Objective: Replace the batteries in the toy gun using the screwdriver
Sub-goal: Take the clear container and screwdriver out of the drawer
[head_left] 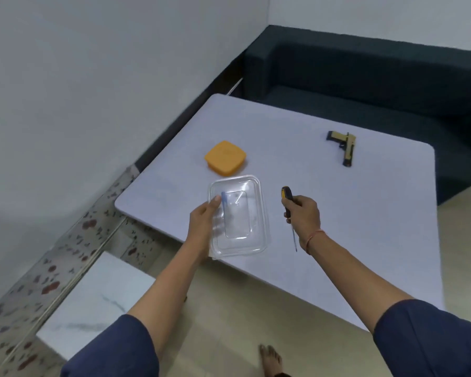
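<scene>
Currently the screwdriver (pixel 287 194) is gripped by the right hand (pixel 303 213), fingers wrapped round its handle (shaft pointing back toward the person). A clear container (pixel 256 213) is held at its left edge by the left hand (pixel 201 221), at the near edge of the table (pixel 351 227). The toy gun (pixel 343 148) is seen lying far right, well apart from both hands.

The right hand (pixel 302 210) hides the middle of the screwdriver (pixel 286 192). A blue thing (pixel 224 199) at the clear container (pixel 253 240) is too blurred to identify. The toy gun (pixel 344 148) lies too small for detail.
</scene>
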